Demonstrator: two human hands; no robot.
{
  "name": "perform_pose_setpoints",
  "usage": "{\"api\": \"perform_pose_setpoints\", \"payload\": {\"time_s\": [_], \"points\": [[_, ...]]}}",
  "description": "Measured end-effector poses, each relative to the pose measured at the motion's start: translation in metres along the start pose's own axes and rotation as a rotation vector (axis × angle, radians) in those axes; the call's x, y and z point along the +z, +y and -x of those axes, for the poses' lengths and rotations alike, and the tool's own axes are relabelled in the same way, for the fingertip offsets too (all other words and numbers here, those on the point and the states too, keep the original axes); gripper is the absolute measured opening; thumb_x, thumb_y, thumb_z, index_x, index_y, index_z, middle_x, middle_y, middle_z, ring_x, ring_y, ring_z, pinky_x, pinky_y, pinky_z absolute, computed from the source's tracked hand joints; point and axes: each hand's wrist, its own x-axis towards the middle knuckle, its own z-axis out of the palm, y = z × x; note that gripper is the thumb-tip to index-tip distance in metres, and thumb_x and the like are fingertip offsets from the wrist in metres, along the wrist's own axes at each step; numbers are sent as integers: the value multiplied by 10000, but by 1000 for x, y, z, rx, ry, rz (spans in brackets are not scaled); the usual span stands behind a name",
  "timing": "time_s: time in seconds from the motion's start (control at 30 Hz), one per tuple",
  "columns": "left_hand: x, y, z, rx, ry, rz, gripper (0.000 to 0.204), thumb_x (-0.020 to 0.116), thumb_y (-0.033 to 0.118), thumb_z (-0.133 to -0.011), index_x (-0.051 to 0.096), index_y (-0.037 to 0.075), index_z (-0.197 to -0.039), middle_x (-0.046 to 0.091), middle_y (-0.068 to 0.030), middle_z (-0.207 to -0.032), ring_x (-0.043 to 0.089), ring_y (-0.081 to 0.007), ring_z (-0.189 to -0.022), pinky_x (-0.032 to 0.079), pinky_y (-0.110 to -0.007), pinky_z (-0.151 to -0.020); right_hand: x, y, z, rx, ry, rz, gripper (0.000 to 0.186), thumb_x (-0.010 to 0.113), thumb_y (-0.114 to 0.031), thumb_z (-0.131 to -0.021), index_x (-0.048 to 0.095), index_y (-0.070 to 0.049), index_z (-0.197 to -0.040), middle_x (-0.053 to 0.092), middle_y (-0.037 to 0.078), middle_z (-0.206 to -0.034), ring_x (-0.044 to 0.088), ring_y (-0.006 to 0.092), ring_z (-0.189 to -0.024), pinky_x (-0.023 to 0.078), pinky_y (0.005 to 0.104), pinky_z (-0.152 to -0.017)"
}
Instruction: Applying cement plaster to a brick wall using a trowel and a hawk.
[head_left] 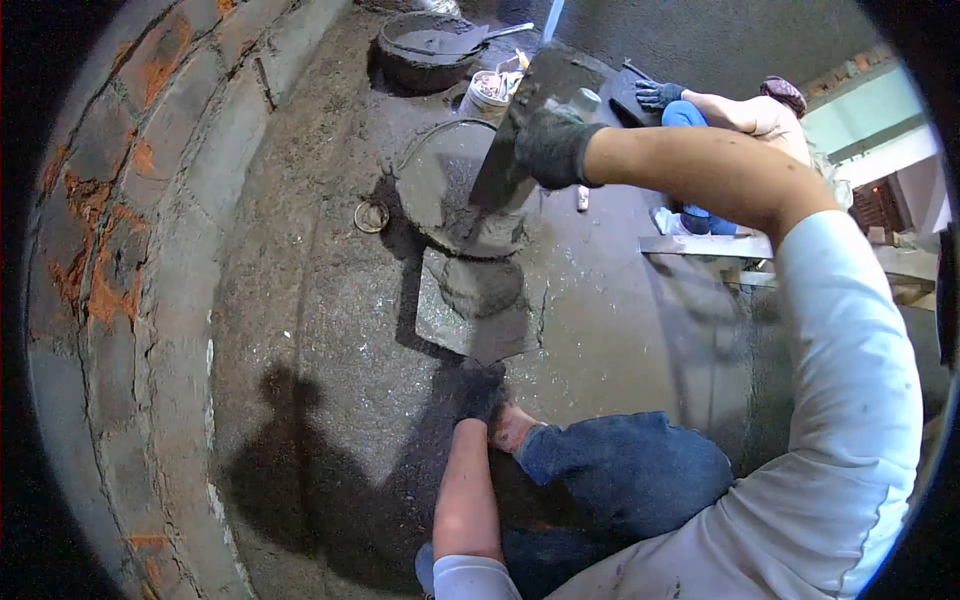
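My right hand (560,145), in a dark glove, grips a plastering trowel by its handle. The broad, mortar-smeared trowel blade (500,165) tilts down over a round basin (407,205) of wet grey mortar. Just this side of the basin, a flat mortar board (440,325) carries a mound of mortar (480,288). My left hand (478,390), also in a dark glove, is closed at the board's near end. Shadow hides most of its fingers. Close beside that hand is my bare foot (513,428).
A second basin (425,75) holds mortar and a tool. Near it stands a white bucket (485,95) of tools. A small round container (371,215) lies left of the mortar basin. Rough brick wall (150,200) runs along the left. At right, a co-worker (750,115) crouches beyond a plank (705,246).
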Motion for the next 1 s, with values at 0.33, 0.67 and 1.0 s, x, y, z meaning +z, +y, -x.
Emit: {"api": "perform_pose_setpoints", "payload": {"time_s": [0.33,0.67,1.0], "points": [[-59,-11,4,-396,-170,462,431,515,434,-763,620,51,-931,598,-240,-910,570,-383,-855,448,-450,-738,-39,-51,4,-201,-102,136,263,619,-193,-719,641,-78,-954,642,120,-886,626,269,-816,496,386,-695],[-40,-45,29,-614,-183,965,427,612,437,-707,625,33,-844,624,-173,-726,586,-351,-676,455,-433,-591,-28,-100,49,-187,188,47,116,567,-143,-588,653,-76,-627,600,144,-601,607,306,-585,469,433,-531],[-151,17,105,-324,337,1075,129,659,181,-752,626,93,-840,548,21,-622,496,-80,-481,410,-240,-409,-124,-94,197,217,641,-522,278,601,-291,-699,580,-19,-752,575,167,-657,569,290,-551,442,403,-545]]}}
